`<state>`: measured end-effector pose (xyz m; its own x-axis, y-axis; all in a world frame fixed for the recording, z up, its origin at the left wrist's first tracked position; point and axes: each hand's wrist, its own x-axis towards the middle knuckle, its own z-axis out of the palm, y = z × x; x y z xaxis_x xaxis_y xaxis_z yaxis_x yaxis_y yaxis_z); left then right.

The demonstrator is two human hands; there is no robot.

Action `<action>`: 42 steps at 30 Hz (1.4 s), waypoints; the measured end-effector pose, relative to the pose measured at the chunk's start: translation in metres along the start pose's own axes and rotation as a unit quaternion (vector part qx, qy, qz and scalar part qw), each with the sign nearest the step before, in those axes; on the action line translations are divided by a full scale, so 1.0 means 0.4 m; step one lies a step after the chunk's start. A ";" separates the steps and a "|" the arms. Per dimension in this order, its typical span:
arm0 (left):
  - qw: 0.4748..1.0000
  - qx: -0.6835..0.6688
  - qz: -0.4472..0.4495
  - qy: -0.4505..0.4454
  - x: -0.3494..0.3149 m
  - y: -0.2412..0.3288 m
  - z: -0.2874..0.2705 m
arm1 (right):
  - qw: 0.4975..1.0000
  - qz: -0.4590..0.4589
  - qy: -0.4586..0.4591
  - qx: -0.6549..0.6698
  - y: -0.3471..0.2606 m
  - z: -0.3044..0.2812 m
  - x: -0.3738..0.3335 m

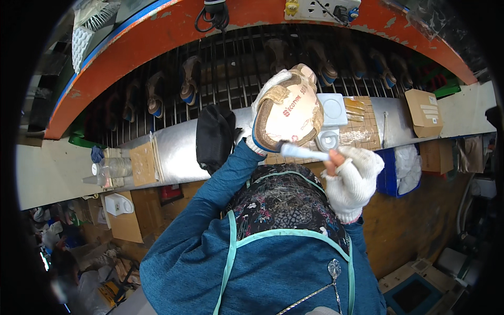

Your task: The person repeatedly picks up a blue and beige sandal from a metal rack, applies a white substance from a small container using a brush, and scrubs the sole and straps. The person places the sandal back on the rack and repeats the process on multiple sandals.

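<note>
My left hand (266, 90), in a white glove, is wrapped round the far left side of a shoe upper (296, 110) and holds it sole side up. Its underside is a pale cream board with a rough brown border, and blue shows along the lower left edge. In a white glove with bare fingertips, my right hand (354, 181) pinches the pale handle of a small brush (305, 152). The brush's dark bristles meet the near edge of the shoe upper; whether they touch it I cannot tell.
Beyond the metal bench, several shoes (190, 86) hang or rest on a rack of rods (231, 79). A black cloth bundle (215, 136) lies left of the shoe upper. To its right are a white container (332, 109), a cardboard box (423, 113) and a blue bin (389, 173).
</note>
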<state>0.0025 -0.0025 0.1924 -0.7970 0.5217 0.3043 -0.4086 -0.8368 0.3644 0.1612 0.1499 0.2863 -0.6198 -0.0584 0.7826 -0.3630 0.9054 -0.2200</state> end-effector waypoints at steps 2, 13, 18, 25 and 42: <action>0.998 0.046 -0.011 0.036 0.001 -0.001 0.024 | 0.999 0.042 -0.004 0.028 0.001 0.000 -0.003; 0.999 -0.051 -0.010 0.004 -0.031 0.004 0.005 | 0.995 0.093 0.026 -0.018 -0.011 0.010 -0.001; 0.982 0.136 -0.053 0.117 -0.045 0.005 -0.004 | 0.999 0.026 0.003 0.040 -0.012 0.008 -0.014; 0.986 0.146 -0.044 0.061 -0.067 0.000 -0.009 | 0.996 0.073 -0.032 0.043 -0.015 -0.002 -0.035; 0.987 -0.072 0.005 0.141 -0.185 0.172 -0.144 | 0.881 0.377 -0.207 -0.196 0.317 0.104 -0.472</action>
<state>0.0077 -0.1082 0.1445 -0.8856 0.4625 0.0430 -0.4422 -0.8677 0.2273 0.2031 0.2583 0.0863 -0.8125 0.5468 0.2021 0.4785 0.8235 -0.3047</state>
